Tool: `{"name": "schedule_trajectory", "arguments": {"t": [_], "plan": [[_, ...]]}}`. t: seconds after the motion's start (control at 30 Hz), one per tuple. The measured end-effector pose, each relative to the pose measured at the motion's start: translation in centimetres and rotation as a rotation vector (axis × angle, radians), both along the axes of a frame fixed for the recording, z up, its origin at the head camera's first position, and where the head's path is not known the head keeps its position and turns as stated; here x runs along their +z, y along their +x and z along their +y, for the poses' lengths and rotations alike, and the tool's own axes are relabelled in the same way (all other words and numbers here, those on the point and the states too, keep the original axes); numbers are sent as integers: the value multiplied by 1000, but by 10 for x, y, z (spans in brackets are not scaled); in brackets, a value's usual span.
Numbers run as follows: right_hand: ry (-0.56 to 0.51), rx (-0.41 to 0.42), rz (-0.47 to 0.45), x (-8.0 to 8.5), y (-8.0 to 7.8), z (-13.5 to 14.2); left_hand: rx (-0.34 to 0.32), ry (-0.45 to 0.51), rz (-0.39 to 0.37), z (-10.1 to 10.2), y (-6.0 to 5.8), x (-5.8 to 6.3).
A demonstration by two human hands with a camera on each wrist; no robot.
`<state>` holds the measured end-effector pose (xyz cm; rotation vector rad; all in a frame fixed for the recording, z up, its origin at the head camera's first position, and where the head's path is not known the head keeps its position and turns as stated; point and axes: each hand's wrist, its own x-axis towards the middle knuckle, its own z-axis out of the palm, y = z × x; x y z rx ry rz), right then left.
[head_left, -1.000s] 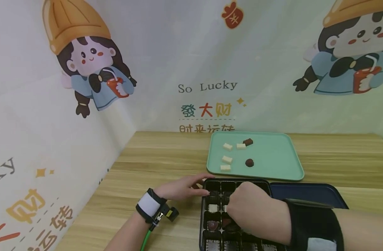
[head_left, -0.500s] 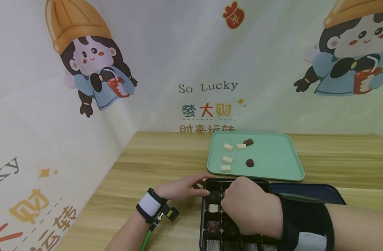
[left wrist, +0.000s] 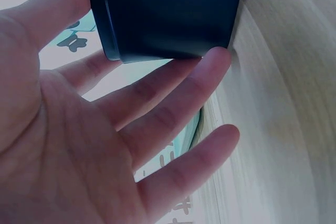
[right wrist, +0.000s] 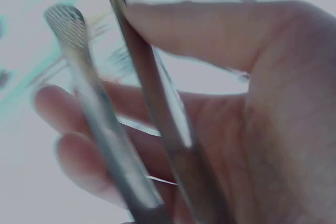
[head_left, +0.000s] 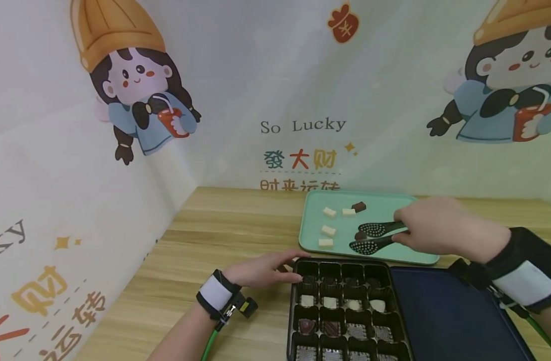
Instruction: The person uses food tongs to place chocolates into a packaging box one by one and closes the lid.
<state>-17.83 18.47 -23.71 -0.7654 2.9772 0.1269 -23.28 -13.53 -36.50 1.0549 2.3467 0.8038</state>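
Note:
My right hand (head_left: pixel 446 228) holds black tongs (head_left: pixel 370 245) over the right part of the mint-green tray (head_left: pixel 388 200). The two dotted tongs tips stand apart, one on each side of a small round dark chocolate (head_left: pixel 360 235). In the right wrist view both tongs arms (right wrist: pixel 107 129) run between my thumb and fingers. My left hand (head_left: pixel 261 271) touches the far left corner of a black compartment box (head_left: pixel 291 316), thumb at the left rim. Its fingers (left wrist: pixel 163 116) lie fairly straight against the box wall in the left wrist view.
Several white chocolates (head_left: pixel 328 231) and a brown one (head_left: pixel 358 206) lie on the green tray. White pieces (head_left: pixel 330 303) and dark chocolates (head_left: pixel 331 328) sit in box compartments; the nearest row shows ribbed liners. A navy tray (head_left: pixel 455 316) stands right of the box.
My right hand has moved from above the box up and right to the green tray, bringing the tongs into view and uncovering the compartments. The left hand stays at the box corner.

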Motion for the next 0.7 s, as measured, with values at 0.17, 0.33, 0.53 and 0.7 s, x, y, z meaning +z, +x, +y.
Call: {"name": "schedule_trajectory", "arguments": {"t": [0.17, 0.33, 0.53, 0.7], "plan": [[-37, -31, -30, -35, -29, 23, -6, -1, -16, -1, 2, -3], [-45, -30, -26, -64, -45, 30, -2, 9, -28, -3, 5, -4], [-28, -36, -5, -77, -56, 30, -1, 9, -35, -3, 3, -3], [-42, -37, 5, -80, -60, 29, -1, 7, -30, -2, 1, -1]]}}
